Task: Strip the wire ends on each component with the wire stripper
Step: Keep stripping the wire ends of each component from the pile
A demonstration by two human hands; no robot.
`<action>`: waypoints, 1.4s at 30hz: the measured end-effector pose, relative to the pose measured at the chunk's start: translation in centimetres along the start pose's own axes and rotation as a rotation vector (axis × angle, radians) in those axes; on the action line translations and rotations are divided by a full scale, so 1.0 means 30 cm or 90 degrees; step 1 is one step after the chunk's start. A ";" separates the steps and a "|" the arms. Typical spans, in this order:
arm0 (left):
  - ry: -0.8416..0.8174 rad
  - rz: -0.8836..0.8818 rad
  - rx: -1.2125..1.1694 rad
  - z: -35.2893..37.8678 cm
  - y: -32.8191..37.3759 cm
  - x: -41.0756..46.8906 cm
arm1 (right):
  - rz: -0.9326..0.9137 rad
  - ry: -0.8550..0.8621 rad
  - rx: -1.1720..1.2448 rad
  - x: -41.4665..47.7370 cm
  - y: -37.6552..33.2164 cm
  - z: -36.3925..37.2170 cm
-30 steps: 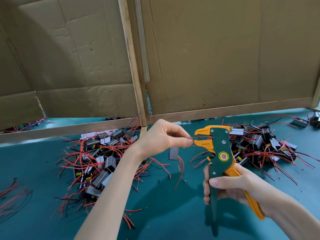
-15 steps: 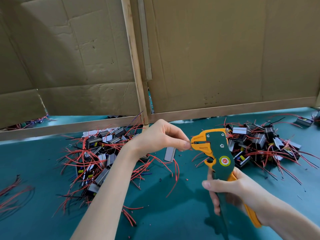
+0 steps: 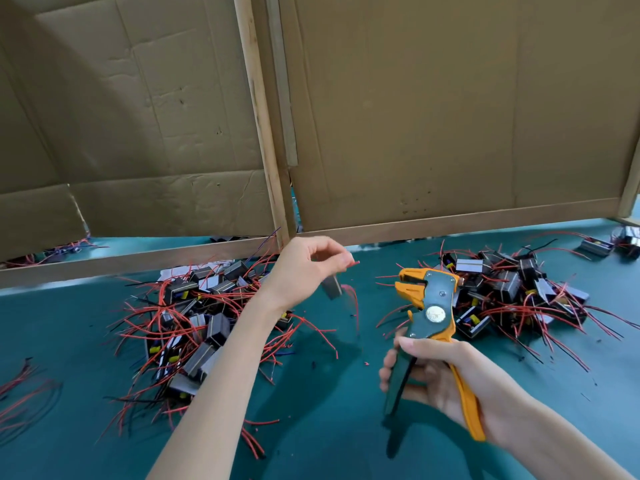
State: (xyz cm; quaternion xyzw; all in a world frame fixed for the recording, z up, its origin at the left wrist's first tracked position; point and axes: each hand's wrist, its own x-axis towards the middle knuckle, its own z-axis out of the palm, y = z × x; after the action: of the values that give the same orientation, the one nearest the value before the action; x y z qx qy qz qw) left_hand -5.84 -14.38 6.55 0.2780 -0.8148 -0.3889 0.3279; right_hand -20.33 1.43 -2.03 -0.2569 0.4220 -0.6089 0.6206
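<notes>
Over the table (image 3: 329,427), my left hand (image 3: 304,268) pinching a red wire (image 3: 355,263) end, grey component (image 3: 331,289) dangling beneath, my right hand (image 3: 446,372) at four o'clock gripping the wire stripper (image 3: 429,306) handles, component pile (image 3: 194,320) at nine o'clock, second pile (image 3: 509,292) at two

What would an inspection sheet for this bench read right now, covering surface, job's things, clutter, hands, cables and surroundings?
Surface: teal mat covers the bench.
Job's things: wire stripper held upright; one small component dangles below the left hand; a left pile and a right pile of components lie on the mat.
Clutter: red insulation scraps scattered on the mat.
Hands: left hand pinches a red wire, apart from the stripper; right hand grips the stripper's handles.
Cables: loose wires at the left edge.
Surroundings: cardboard panels on a wooden frame.
</notes>
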 end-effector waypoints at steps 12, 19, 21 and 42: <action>0.131 0.070 -0.273 0.435 0.214 0.154 | 0.068 0.069 0.026 0.003 -0.029 -0.030; -0.137 0.043 0.048 0.340 0.128 0.084 | 0.081 0.084 0.049 0.006 -0.042 -0.034; -0.160 0.030 0.216 0.217 0.071 0.067 | 0.078 0.090 0.052 0.009 -0.042 -0.035; -0.077 -0.149 0.508 0.009 -0.273 0.033 | 0.052 0.105 0.049 0.003 -0.056 -0.055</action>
State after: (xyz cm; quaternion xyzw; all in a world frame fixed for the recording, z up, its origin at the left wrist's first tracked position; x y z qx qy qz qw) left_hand -5.06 -19.41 0.04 0.4509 -0.8821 -0.0927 0.0997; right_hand -22.64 1.44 -1.48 -0.1643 0.4584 -0.6176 0.6176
